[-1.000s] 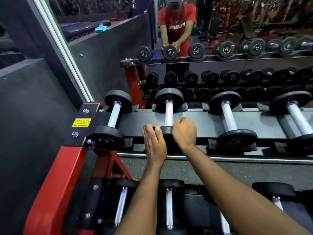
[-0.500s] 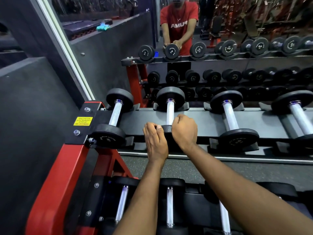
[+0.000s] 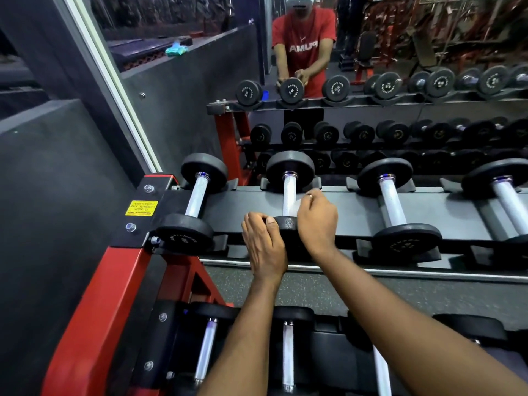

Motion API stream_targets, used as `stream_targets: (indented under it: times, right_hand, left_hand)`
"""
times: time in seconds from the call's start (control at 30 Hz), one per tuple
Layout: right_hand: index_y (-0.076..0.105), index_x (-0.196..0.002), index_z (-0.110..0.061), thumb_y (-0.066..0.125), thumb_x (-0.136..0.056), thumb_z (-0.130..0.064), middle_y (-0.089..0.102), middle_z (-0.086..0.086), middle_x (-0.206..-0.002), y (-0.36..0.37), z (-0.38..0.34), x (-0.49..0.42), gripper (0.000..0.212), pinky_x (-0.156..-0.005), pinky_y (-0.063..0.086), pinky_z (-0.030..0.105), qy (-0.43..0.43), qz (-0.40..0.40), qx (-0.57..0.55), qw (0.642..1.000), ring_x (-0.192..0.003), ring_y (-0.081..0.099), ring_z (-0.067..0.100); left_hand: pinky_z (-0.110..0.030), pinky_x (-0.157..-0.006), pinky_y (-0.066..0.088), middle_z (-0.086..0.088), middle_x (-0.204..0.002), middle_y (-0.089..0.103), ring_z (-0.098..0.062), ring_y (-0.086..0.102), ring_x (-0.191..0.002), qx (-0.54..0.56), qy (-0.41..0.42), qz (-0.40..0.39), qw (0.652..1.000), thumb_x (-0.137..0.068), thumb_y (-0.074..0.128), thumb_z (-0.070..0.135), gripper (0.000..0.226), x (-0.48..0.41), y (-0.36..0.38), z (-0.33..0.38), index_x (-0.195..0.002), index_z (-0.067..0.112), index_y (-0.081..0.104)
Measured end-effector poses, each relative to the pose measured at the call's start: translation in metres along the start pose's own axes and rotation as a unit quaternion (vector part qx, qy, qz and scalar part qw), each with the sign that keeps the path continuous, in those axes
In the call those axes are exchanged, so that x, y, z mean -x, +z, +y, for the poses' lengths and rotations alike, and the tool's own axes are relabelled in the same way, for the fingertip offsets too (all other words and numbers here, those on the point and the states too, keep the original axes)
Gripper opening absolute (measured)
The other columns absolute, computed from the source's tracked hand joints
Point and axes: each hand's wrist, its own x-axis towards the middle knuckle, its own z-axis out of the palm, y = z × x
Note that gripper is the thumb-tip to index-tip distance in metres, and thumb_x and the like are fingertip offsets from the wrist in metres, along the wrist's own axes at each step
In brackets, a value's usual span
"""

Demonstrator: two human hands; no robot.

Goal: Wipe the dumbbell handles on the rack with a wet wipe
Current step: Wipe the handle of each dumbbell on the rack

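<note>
A dark grey wall [image 3: 57,210] runs down the left, edged by a pale frame strip [image 3: 114,90] where a big mirror [image 3: 205,81] begins. Speckled rubber floor [image 3: 357,292] lies below. In the glass, red gym machines [image 3: 445,32] stand in dim light, and a teal cloth [image 3: 176,49] sits on a ledge.

- The left forearm [image 3: 243,338] rises from the lower edge, bare, almost straight up the view.
- The left hand [image 3: 264,244] shows its back to the camera, wrist straight. Its fingers curl over the left side of the near head of a dumbbell [image 3: 287,224], and the thumb [image 3: 270,221] lies on top of that head.
- The right forearm [image 3: 400,310] comes in from the lower right corner, bare, slanting up and left.
- The right hand [image 3: 317,221] sits just right of the left one and slightly further forward, knuckles up. Its curled fingers reach toward the handle [image 3: 289,192] and pinch a thin pale sheet against it, apparently the wet wipe [image 3: 296,205].
- The two hands are close but apart.
</note>
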Motion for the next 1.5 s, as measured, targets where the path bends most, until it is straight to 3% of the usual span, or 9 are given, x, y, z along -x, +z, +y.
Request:
stream_targets:
  times: [0.2, 0.3, 0.47, 0.63, 0.8, 1.07, 1.2, 1.3, 1.5]
  right_hand:
    - [0.073, -0.093, -0.015, 0.055, -0.094, -0.012, 0.063, -0.012, -0.073, -0.010, -0.001, -0.041, 0.018, -0.065, 0.038, 0.010, -0.139, -0.149, -0.081, 0.976, -0.069, 0.054, -0.003]
    - [0.077, -0.099, -0.026, 0.063, -0.091, -0.022, 0.071, -0.011, -0.083, -0.009, 0.014, -0.063, 0.017, -0.083, 0.045, 0.025, -0.265, -0.347, 0.071, 0.897, -0.091, 0.060, 0.013]
    - [0.074, -0.110, -0.027, 0.061, -0.092, -0.027, 0.074, -0.012, -0.101, -0.020, 0.015, -0.086, 0.022, -0.092, 0.051, 0.036, -0.261, -0.523, 0.119, 0.803, -0.096, 0.067, 0.011]
    - [0.072, -0.114, -0.025, 0.055, -0.096, -0.017, 0.074, -0.004, -0.094, -0.012, -0.022, -0.087, 0.026, -0.079, 0.046, 0.022, -0.295, -0.573, 0.254, 0.721, -0.082, 0.062, 0.007]
    - [0.070, -0.117, -0.025, 0.049, -0.090, -0.011, 0.072, 0.000, -0.098, 0.010, -0.041, -0.080, 0.036, -0.084, 0.055, 0.033, -0.302, -0.566, 0.350, 0.683, -0.087, 0.065, 0.021]
    - [0.068, -0.116, -0.014, 0.054, -0.099, -0.015, 0.066, 0.002, -0.095, -0.010, -0.041, -0.093, 0.022, -0.066, 0.060, 0.029, -0.141, -0.620, 0.253, 0.730, -0.076, 0.068, 0.015]
    - [0.069, -0.109, -0.025, 0.051, -0.094, -0.009, 0.070, 0.004, -0.090, 0.014, -0.049, -0.081, 0.029, -0.070, 0.061, 0.040, -0.186, -0.600, 0.341, 0.700, -0.072, 0.069, 0.022]
    - [0.067, -0.115, -0.021, 0.042, -0.092, -0.001, 0.066, 0.007, -0.093, 0.020, -0.059, -0.075, 0.039, -0.048, 0.057, 0.029, -0.165, -0.616, 0.372, 0.674, -0.063, 0.064, 0.021]
    - [0.069, -0.112, -0.015, 0.054, -0.098, -0.010, 0.064, 0.003, -0.093, -0.011, -0.043, -0.088, 0.021, -0.070, 0.059, 0.032, -0.071, -0.628, 0.225, 0.741, -0.082, 0.064, 0.020]
  left_hand:
    - [-0.048, -0.093, 0.038, -0.005, -0.091, 0.045, -0.025, 0.041, -0.090, 0.003, 0.008, 0.004, 1.000, -0.100, 0.029, 0.032, 0.022, 0.000, 0.001, 0.000, -0.088, 0.015, 0.037]
    - [-0.040, -0.086, 0.036, -0.005, -0.089, 0.046, -0.021, 0.040, -0.087, -0.002, 0.016, 0.008, 1.000, -0.098, 0.028, 0.032, 0.022, -0.002, 0.000, -0.001, -0.087, 0.016, 0.038]
    - [-0.029, -0.083, 0.028, -0.002, -0.091, 0.045, -0.019, 0.041, -0.088, -0.024, 0.024, 0.019, 0.999, -0.097, 0.030, 0.031, 0.017, -0.002, 0.003, -0.003, -0.088, 0.019, 0.038]
    - [-0.032, -0.083, 0.031, 0.001, -0.095, 0.044, -0.019, 0.041, -0.090, -0.030, 0.019, 0.022, 0.999, -0.097, 0.031, 0.032, 0.012, -0.001, 0.005, -0.005, -0.090, 0.023, 0.036]
    - [-0.035, -0.084, 0.032, 0.000, -0.098, 0.045, -0.019, 0.042, -0.093, -0.029, 0.010, 0.022, 0.999, -0.095, 0.031, 0.033, 0.015, -0.001, 0.004, -0.005, -0.093, 0.020, 0.039]
    - [-0.032, -0.084, 0.028, -0.001, -0.097, 0.044, -0.017, 0.040, -0.093, -0.024, 0.000, 0.028, 0.999, -0.095, 0.030, 0.033, 0.016, -0.001, 0.008, -0.004, -0.092, 0.020, 0.038]
    - [-0.032, -0.086, 0.028, -0.001, -0.099, 0.045, -0.018, 0.041, -0.095, -0.026, -0.003, 0.025, 0.999, -0.095, 0.028, 0.035, 0.022, 0.000, 0.007, -0.003, -0.092, 0.017, 0.040]
    - [-0.033, -0.087, 0.028, -0.002, -0.099, 0.045, -0.017, 0.041, -0.095, -0.024, -0.008, 0.025, 0.999, -0.095, 0.027, 0.037, 0.025, 0.000, 0.006, -0.004, -0.093, 0.016, 0.041]
    - [-0.036, -0.084, 0.031, -0.003, -0.097, 0.046, -0.022, 0.043, -0.093, -0.023, -0.004, 0.033, 0.999, -0.094, 0.029, 0.034, 0.019, -0.001, 0.008, -0.001, -0.091, 0.018, 0.039]
